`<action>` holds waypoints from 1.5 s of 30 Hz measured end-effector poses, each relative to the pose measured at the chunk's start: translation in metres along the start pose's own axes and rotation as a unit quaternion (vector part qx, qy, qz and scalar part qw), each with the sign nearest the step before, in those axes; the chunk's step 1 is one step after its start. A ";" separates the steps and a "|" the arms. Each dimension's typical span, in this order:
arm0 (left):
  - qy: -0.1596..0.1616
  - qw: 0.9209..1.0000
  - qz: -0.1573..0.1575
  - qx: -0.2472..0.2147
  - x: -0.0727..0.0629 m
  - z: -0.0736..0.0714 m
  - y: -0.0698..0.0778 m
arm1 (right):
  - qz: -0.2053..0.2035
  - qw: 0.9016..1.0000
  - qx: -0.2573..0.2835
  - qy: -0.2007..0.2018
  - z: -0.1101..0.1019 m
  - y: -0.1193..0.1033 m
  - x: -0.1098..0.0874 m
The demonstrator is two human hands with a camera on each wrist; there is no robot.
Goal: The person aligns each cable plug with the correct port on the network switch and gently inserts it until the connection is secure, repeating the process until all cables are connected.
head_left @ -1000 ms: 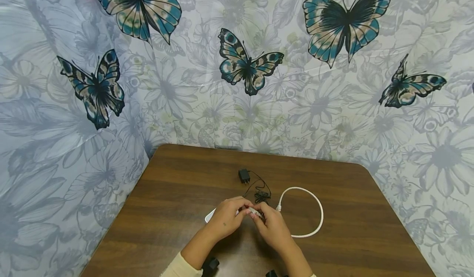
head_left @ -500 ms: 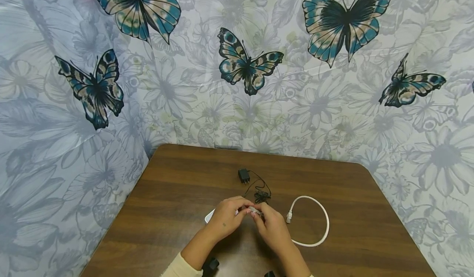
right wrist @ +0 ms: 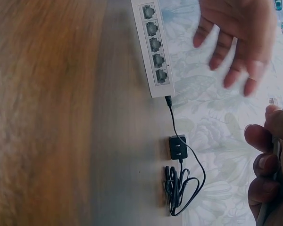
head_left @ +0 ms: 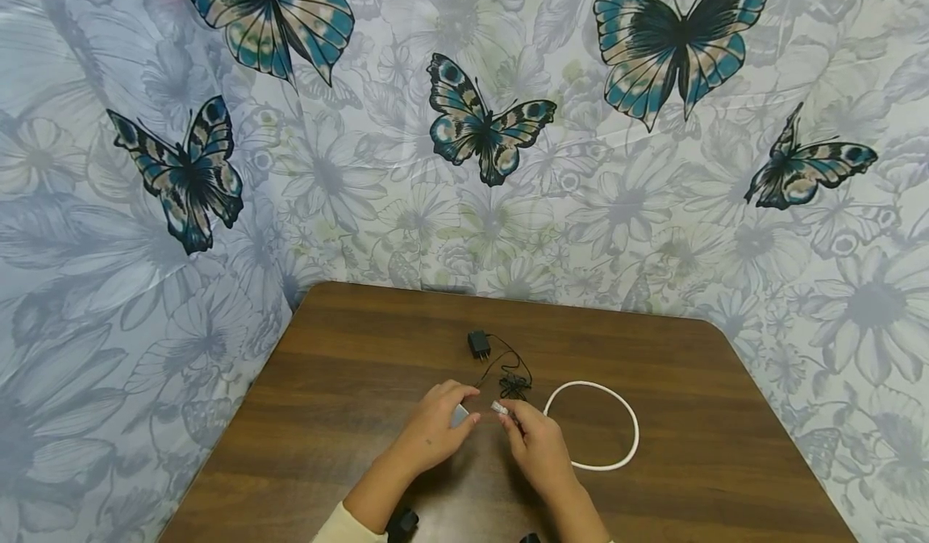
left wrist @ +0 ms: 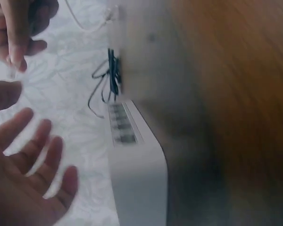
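butterfly wall (head_left: 551, 228) bhnd brn tbl (head_left: 327, 414); wht cable (head_left: 636, 430)

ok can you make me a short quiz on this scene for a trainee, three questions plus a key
1. Multiple choice: what is the black cord plugged into at its far end from the adapter?
A) a lamp
B) the white box
C) a laptop
2. True or false: the right hand holds one end of the white cable in its fingers, while the left hand holds nothing.
3. Count: how many sockets show in a row on the white box in the right wrist view?

Key: 1. B. 2. True. 3. Five.
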State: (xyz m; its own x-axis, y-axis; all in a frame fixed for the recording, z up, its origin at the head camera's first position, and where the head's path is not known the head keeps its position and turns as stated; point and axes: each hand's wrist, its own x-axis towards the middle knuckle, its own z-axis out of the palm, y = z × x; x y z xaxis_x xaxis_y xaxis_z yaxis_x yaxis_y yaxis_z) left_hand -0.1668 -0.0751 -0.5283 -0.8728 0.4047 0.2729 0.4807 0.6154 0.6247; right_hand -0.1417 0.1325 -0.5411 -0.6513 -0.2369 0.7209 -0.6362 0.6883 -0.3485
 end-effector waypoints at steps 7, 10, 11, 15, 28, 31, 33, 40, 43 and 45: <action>-0.045 0.995 -0.056 0.062 -0.006 -0.002 -0.015 | 0.003 1.000 -0.003 0.002 -0.002 0.004 0.000; -0.055 0.993 -0.070 0.075 -0.009 -0.001 -0.019 | 0.001 1.000 -0.007 0.003 -0.001 0.005 0.000; -0.058 0.993 -0.073 0.078 -0.010 -0.002 -0.019 | 0.002 1.000 -0.006 0.003 -0.001 0.005 0.000; -0.068 0.990 -0.083 0.087 -0.011 -0.002 -0.020 | -0.001 1.000 -0.004 0.009 -0.002 0.004 0.001; -0.089 0.986 -0.083 0.113 -0.014 -0.002 -0.024 | 0.031 0.999 -0.002 -0.013 -0.002 0.007 -0.002; -0.095 0.985 -0.080 0.116 -0.014 -0.002 -0.024 | 0.036 0.999 0.003 -0.017 -0.002 0.008 -0.002; -0.099 0.985 -0.079 0.117 -0.014 -0.003 -0.025 | 0.036 0.999 0.003 -0.017 -0.001 0.008 -0.003; -0.109 0.984 -0.070 0.124 -0.015 -0.004 -0.026 | 0.035 0.999 0.005 -0.021 -0.002 0.007 -0.002; -0.117 0.983 -0.068 0.126 -0.016 -0.004 -0.025 | 0.044 0.999 0.008 -0.029 -0.002 0.006 -0.002; -0.121 0.983 -0.067 0.124 -0.016 -0.005 -0.025 | 0.049 0.998 0.007 -0.033 -0.002 0.005 -0.001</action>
State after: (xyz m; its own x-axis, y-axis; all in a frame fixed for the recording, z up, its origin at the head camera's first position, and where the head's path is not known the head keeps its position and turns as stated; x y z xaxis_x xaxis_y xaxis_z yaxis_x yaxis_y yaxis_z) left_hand -0.1650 -0.1007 -0.5448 -0.8982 0.4395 -0.0002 0.3952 0.8078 0.4373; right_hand -0.1432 0.1380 -0.5425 -0.7358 -0.2138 0.6425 -0.5739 0.7005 -0.4242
